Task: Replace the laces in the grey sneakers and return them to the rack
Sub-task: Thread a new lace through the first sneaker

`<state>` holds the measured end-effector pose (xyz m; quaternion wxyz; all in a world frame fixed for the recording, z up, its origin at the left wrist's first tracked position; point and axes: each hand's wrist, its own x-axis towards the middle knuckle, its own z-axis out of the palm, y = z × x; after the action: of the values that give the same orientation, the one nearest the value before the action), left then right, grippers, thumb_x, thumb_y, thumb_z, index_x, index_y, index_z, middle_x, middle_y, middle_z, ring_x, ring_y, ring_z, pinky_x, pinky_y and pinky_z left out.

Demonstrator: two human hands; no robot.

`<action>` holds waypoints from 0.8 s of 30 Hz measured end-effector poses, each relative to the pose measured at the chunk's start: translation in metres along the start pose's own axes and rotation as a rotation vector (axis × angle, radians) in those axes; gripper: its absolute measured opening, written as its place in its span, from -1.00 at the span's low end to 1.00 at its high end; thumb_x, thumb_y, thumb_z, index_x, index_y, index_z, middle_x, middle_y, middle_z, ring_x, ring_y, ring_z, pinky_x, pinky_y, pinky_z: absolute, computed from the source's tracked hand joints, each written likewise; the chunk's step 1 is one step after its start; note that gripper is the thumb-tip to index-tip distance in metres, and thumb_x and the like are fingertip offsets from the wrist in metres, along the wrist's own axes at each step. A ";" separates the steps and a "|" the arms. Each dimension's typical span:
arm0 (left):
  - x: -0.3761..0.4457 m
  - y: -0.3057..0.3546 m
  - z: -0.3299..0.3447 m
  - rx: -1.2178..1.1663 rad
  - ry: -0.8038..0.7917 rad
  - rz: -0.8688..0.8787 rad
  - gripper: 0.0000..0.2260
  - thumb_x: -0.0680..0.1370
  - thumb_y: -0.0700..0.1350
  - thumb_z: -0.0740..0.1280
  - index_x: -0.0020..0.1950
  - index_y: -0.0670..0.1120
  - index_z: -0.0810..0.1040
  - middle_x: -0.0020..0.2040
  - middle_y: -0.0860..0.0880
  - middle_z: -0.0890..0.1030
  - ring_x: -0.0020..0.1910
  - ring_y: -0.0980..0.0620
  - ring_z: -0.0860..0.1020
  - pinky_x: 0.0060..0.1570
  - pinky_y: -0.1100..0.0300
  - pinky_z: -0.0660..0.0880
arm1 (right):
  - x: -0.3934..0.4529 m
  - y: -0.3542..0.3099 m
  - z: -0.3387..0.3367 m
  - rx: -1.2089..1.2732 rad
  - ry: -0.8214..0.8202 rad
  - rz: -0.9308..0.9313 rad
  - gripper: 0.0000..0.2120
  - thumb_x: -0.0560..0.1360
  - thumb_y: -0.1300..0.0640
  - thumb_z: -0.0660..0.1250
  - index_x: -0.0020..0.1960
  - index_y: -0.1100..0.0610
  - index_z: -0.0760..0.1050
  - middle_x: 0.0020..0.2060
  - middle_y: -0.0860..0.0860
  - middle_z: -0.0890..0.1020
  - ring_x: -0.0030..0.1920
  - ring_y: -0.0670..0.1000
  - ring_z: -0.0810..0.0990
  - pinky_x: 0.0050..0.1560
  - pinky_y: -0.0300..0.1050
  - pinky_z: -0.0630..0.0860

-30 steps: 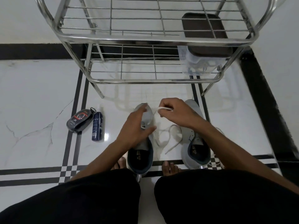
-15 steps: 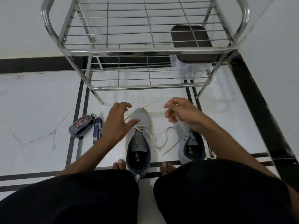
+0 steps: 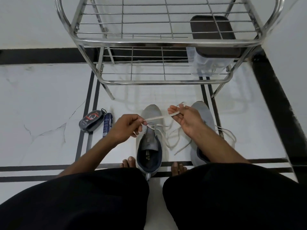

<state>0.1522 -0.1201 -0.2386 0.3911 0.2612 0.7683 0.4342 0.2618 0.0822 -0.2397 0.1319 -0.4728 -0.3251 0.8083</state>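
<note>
Both hands, left (image 3: 125,128) and right (image 3: 187,120), pinched a white lace (image 3: 157,117) taut over the left grey sneaker (image 3: 150,130), seemingly for threading.

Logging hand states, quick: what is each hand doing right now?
Left hand: pinching the flat white shoelace over the grey mesh sneaker.
Right hand: gripping the same lace's other stretch.
</note>
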 end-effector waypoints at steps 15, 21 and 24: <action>0.015 -0.016 0.030 0.091 -0.093 0.090 -0.89 0.56 -0.08 0.41 -0.07 -0.08 0.70 -0.22 0.05 0.71 -0.20 0.00 0.67 -0.06 0.05 0.56 | 0.003 0.032 0.014 -0.034 -0.017 0.101 -0.90 0.62 0.42 0.19 0.11 0.30 0.38 -0.01 0.30 0.65 -0.04 0.17 0.69 -0.11 -0.09 0.68; 0.017 -0.034 0.008 0.246 0.058 0.050 -0.86 0.58 -0.05 0.38 -0.13 0.03 0.71 -0.35 0.19 0.65 -0.32 0.20 0.62 -0.14 0.21 0.54 | 0.000 0.030 -0.006 -0.610 0.144 -0.011 -0.45 0.59 0.23 0.33 0.48 0.32 0.20 0.30 0.23 0.50 0.23 0.12 0.55 0.32 -0.11 0.43; 0.016 -0.033 0.011 0.286 0.033 0.033 -0.86 0.54 -0.01 0.42 -0.20 0.04 0.69 -0.35 0.16 0.66 -0.37 0.20 0.62 -0.14 0.15 0.58 | -0.010 0.037 -0.014 -1.249 0.165 -0.485 -0.16 0.55 0.20 0.34 0.63 0.16 -0.14 0.60 0.07 0.02 0.58 0.04 0.03 0.41 -0.29 -0.05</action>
<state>0.1504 -0.1191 -0.2770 0.3298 0.3197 0.8244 0.3308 0.2821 0.0543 -0.2614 0.0361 -0.4341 -0.8171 0.3775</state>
